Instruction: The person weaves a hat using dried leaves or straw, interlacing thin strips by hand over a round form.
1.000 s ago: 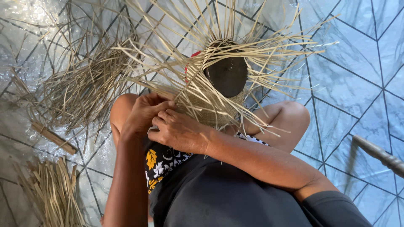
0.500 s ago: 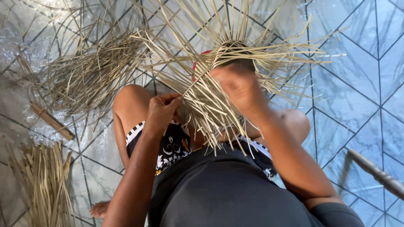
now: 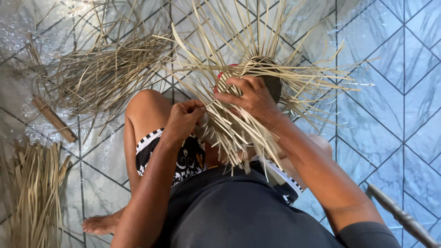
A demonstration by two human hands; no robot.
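Right hand (image 3: pixel 250 98) had shifted up from beside left onto woven piece (image 3: pixel 257 87) over lap, fingers curled across strips; left hand (image 3: pixel 183 118) stayed pinching strip ends tight; weaving round apparently continued; loose straw pile (image 3: pixel 105 73) on floor.

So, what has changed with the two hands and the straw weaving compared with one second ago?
The right hand left its place beside the left hand and moved up onto the half-woven straw piece, over its dark centre. The left hand stayed low, pinching strips. The loose straw pile and the tiled floor look unchanged.
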